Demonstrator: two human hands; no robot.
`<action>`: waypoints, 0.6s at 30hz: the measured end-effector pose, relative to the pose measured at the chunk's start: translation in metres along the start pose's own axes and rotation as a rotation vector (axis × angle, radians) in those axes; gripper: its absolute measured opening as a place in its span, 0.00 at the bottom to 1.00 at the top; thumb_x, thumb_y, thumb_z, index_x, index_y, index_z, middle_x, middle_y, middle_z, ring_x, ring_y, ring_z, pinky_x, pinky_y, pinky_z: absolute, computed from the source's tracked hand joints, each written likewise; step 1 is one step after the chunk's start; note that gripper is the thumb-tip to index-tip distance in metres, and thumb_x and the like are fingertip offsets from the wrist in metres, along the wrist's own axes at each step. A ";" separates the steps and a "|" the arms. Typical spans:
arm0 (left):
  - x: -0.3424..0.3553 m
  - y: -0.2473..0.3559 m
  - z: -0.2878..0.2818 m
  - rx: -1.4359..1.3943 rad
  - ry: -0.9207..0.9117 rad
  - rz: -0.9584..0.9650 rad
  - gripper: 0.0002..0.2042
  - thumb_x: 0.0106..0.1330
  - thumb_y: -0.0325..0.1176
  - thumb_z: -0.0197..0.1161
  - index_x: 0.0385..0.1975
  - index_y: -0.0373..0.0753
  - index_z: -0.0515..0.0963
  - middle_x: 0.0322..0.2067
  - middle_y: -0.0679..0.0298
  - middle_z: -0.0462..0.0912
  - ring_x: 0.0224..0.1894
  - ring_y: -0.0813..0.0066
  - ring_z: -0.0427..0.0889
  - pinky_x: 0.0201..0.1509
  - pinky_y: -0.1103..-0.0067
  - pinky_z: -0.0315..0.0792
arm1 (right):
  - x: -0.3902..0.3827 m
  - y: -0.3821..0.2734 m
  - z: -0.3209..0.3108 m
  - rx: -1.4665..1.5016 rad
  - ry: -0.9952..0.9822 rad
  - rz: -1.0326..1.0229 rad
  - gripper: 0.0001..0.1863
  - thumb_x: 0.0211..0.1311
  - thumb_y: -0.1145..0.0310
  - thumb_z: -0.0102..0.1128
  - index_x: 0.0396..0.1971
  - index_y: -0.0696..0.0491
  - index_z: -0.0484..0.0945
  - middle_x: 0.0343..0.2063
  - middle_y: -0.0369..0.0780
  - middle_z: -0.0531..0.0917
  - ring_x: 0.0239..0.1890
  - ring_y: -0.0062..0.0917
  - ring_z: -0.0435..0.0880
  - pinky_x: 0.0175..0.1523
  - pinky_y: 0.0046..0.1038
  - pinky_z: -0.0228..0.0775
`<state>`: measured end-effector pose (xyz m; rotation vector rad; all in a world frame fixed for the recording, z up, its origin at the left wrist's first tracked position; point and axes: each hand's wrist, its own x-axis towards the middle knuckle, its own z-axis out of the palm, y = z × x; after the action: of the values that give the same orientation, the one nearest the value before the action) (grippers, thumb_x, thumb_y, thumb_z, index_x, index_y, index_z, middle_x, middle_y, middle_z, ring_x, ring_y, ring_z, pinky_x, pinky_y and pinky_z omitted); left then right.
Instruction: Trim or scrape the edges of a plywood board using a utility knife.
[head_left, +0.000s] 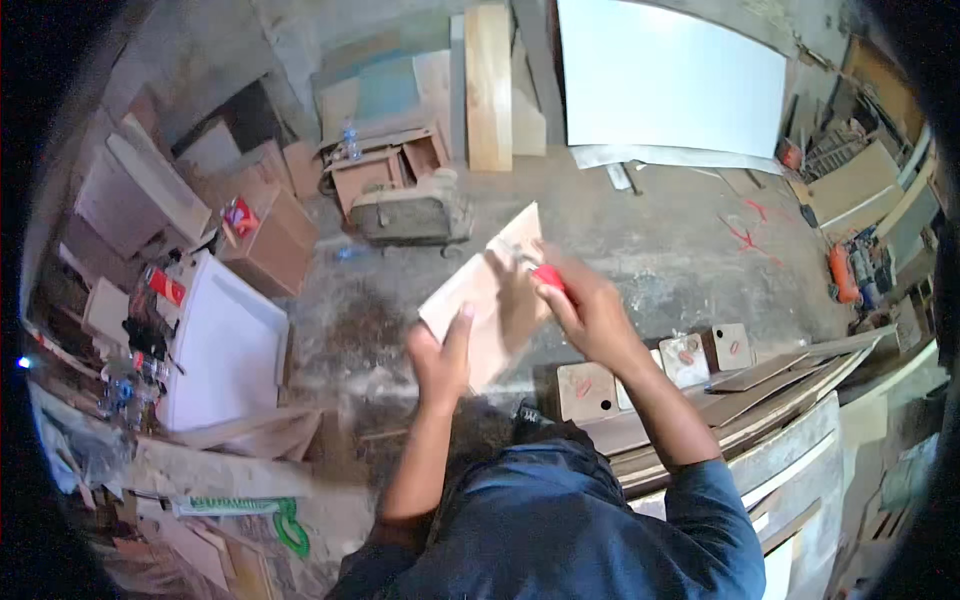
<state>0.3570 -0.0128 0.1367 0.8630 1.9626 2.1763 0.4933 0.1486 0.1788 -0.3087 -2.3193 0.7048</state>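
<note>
My left hand [440, 360] grips a pale wooden board [475, 320] at its lower left, thumb across its face. The board is held tilted in front of my body, with a notch or step along its upper edge. My right hand [585, 310] is closed on a red-handled tool [547, 276], whose light metal end lies against the board near that upper edge. The tool's tip is too small and blurred to tell its exact kind.
A white tray-like panel [225, 340] and boxes stand at left. A dusty case [405, 215] lies ahead, before leaning boards [488, 85] and a large white panel [670, 75]. Stacked boards [760, 390] run along my right. The concrete floor [660, 250] carries red scraps.
</note>
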 end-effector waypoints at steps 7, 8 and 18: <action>0.009 -0.002 -0.002 -0.562 0.011 -0.319 0.19 0.64 0.37 0.65 0.51 0.34 0.75 0.47 0.59 0.81 0.49 0.66 0.80 0.56 0.68 0.72 | -0.009 0.040 0.018 -0.005 0.072 0.277 0.36 0.53 0.50 0.71 0.59 0.54 0.71 0.47 0.54 0.77 0.48 0.50 0.80 0.49 0.43 0.74; 0.010 -0.002 -0.003 -0.598 0.032 -0.400 0.19 0.64 0.37 0.65 0.51 0.34 0.75 0.47 0.58 0.81 0.49 0.65 0.80 0.55 0.67 0.73 | -0.012 0.035 0.018 -0.025 0.044 0.293 0.38 0.52 0.49 0.71 0.60 0.53 0.70 0.49 0.53 0.76 0.49 0.50 0.79 0.50 0.43 0.74; 0.019 -0.016 0.010 -0.790 0.072 -0.353 0.17 0.65 0.35 0.64 0.50 0.33 0.75 0.45 0.59 0.80 0.48 0.66 0.81 0.54 0.69 0.75 | -0.056 -0.038 0.057 0.120 -0.195 0.031 0.40 0.44 0.57 0.74 0.61 0.50 0.70 0.54 0.48 0.78 0.48 0.43 0.83 0.49 0.38 0.78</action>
<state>0.3410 0.0070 0.1283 0.2862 0.9812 2.4373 0.4948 0.0723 0.1339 -0.2297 -2.4459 0.9217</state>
